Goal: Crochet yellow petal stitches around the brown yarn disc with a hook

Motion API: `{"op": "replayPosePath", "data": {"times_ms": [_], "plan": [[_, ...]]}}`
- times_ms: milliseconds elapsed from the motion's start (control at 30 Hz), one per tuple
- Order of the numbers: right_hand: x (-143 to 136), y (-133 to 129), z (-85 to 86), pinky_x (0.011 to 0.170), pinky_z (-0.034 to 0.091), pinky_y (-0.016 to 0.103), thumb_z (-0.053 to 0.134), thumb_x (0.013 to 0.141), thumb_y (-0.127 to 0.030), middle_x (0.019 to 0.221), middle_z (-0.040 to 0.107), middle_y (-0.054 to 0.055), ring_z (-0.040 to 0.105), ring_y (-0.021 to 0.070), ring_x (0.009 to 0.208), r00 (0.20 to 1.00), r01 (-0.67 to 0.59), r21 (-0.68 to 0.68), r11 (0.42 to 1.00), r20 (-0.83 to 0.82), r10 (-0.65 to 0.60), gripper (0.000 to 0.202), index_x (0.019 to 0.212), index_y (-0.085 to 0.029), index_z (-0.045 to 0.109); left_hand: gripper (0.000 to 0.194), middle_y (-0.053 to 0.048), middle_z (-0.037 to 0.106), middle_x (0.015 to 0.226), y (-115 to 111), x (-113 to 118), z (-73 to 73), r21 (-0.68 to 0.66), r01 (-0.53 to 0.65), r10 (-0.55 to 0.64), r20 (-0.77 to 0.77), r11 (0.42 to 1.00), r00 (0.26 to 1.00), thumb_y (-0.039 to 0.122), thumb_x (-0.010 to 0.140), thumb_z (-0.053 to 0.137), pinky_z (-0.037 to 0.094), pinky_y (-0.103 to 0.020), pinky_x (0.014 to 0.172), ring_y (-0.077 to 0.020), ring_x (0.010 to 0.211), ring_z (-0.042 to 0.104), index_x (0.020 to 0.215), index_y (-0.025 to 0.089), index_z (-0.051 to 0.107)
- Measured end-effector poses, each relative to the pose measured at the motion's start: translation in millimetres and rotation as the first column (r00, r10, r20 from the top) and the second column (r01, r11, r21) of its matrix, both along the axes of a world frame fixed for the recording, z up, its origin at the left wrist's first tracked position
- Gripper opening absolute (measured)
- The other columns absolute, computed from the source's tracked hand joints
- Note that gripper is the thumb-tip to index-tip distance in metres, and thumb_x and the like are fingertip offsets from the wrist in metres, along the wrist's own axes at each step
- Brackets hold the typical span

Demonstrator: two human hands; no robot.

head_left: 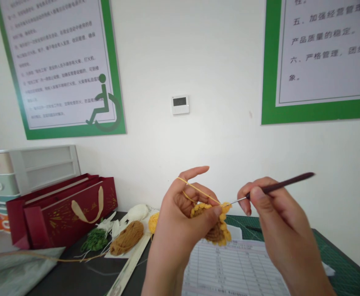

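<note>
My left hand [186, 218] pinches a round crochet piece [216, 232] between thumb and fingers. The piece has a brown middle and a scalloped yellow edge. A strand of yellow yarn [198, 189] runs over my raised left index finger down to the edge of the piece. In my right hand [278, 222] is a crochet hook [287, 182] with a dark handle, held like a pen. Its thin metal shaft points left, and the tip meets the yellow edge beside my left thumb. The fingers of my left hand hide part of the piece.
A brown yarn ball [127, 238], green yarn [94, 240], white yarn [137, 212] and a yellow ball [153, 222] lie left, near a ruler [130, 267]. Red gift bags [64, 209] and drawers [44, 164] stand behind. Printed paper [235, 267] and a green cutting mat [337, 255] lie below my hands.
</note>
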State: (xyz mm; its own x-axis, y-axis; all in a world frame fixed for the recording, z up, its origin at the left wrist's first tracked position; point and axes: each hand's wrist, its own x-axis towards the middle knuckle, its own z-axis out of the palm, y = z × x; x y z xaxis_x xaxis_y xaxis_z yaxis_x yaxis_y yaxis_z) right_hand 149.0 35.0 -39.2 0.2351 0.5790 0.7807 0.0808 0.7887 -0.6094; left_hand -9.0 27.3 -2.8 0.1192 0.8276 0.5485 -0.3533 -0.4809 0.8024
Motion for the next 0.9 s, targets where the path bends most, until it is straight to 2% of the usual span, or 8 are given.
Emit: {"op": "replayPosePath", "data": {"times_ms": [133,233,333,433,500,600,700,900], "plan": [[-9,9,4.0,0.066,0.046,0.024,0.06,0.099,-0.042,0.067,0.052,-0.004,0.05,0.0111,0.067,0.855,-0.507,-0.13,0.852,-0.204,0.477,0.034,0.074,-0.022,0.048,0.065,0.001,0.071,0.076,5,-5,-0.9,-0.021,0.149,-0.148,0.048,0.989,0.988,0.004,0.069,0.087,0.051,-0.021,0.061,-0.0115,0.068,0.063,0.127,0.017,0.061],[-12,12,2.8,0.066,0.046,0.024,0.063,0.098,-0.036,0.074,0.056,-0.003,0.052,0.0115,0.07,0.863,-0.49,-0.002,0.871,-0.139,0.485,0.023,0.081,-0.024,0.053,0.063,0.001,0.072,0.078,4,-3,-1.3,-0.028,0.144,-0.142,0.067,0.989,0.988,0.007,0.07,0.089,0.052,-0.022,0.064,-0.0109,0.068,0.063,0.126,0.019,0.063],[-6,13,-2.6,0.065,0.047,0.029,0.064,0.096,-0.02,0.08,0.061,-0.001,0.057,0.0144,0.074,0.986,-0.159,0.302,0.94,0.099,0.135,0.007,0.095,-0.027,0.063,0.06,0.001,0.071,0.077,2,0,-1.6,-0.059,0.116,-0.112,0.072,0.991,0.991,0.009,0.071,0.09,0.051,-0.022,0.066,-0.0105,0.07,0.062,0.125,0.019,0.065],[4,14,-8.9,0.074,0.048,0.04,0.074,0.081,-0.003,0.086,0.07,0.0,0.062,0.0182,0.08,0.846,0.243,0.695,0.676,0.19,-0.499,0.028,0.096,-0.027,0.071,0.065,0.0,0.072,0.076,5,3,-4.1,-0.113,0.229,-0.215,0.12,0.967,0.969,0.007,0.068,0.091,0.052,-0.022,0.068,-0.0113,0.071,0.064,0.127,0.017,0.066],[6,14,-10.9,0.075,0.048,0.043,0.078,0.078,-0.003,0.089,0.072,0.0,0.063,0.0192,0.08,0.778,0.309,0.783,0.54,0.118,-0.617,0.03,0.095,-0.027,0.073,0.071,-0.002,0.073,0.077,9,4,-6.6,-0.179,0.392,-0.361,0.181,0.903,0.915,0.004,0.064,0.091,0.053,-0.023,0.069,-0.0117,0.069,0.066,0.13,0.015,0.066],[-4,13,-8.6,0.062,0.045,0.039,0.066,0.092,-0.014,0.076,0.066,0.001,0.056,0.0173,0.066,0.989,0.016,0.656,0.754,0.099,-0.107,0.015,0.101,-0.024,0.071,0.07,-0.005,0.074,0.079,14,3,-8.4,-0.227,0.575,-0.528,0.239,0.786,0.815,0.0,0.062,0.087,0.052,-0.022,0.066,-0.0123,0.067,0.067,0.128,0.011,0.069],[-15,8,-3.3,0.063,0.043,0.037,0.062,0.098,-0.02,0.073,0.062,-0.001,0.053,0.0153,0.064,0.963,-0.21,0.501,0.84,-0.043,0.266,0.005,0.099,-0.022,0.067,0.067,-0.006,0.074,0.08,16,-1,-7.0,-0.217,0.606,-0.566,0.222,0.765,0.794,-0.001,0.063,0.084,0.051,-0.023,0.065,-0.0136,0.069,0.067,0.128,0.012,0.071],[-11,1,0.3,0.06,0.04,0.031,0.053,0.103,-0.03,0.066,0.053,-0.003,0.049,0.0146,0.063,0.884,-0.391,0.288,0.874,-0.147,0.444,0.014,0.095,-0.024,0.063,0.057,-0.004,0.072,0.075,15,-10,-2.4,-0.186,0.58,-0.559,0.156,0.793,0.814,0.0,0.062,0.083,0.052,-0.022,0.063,-0.0133,0.066,0.065,0.117,0.014,0.077]]}}
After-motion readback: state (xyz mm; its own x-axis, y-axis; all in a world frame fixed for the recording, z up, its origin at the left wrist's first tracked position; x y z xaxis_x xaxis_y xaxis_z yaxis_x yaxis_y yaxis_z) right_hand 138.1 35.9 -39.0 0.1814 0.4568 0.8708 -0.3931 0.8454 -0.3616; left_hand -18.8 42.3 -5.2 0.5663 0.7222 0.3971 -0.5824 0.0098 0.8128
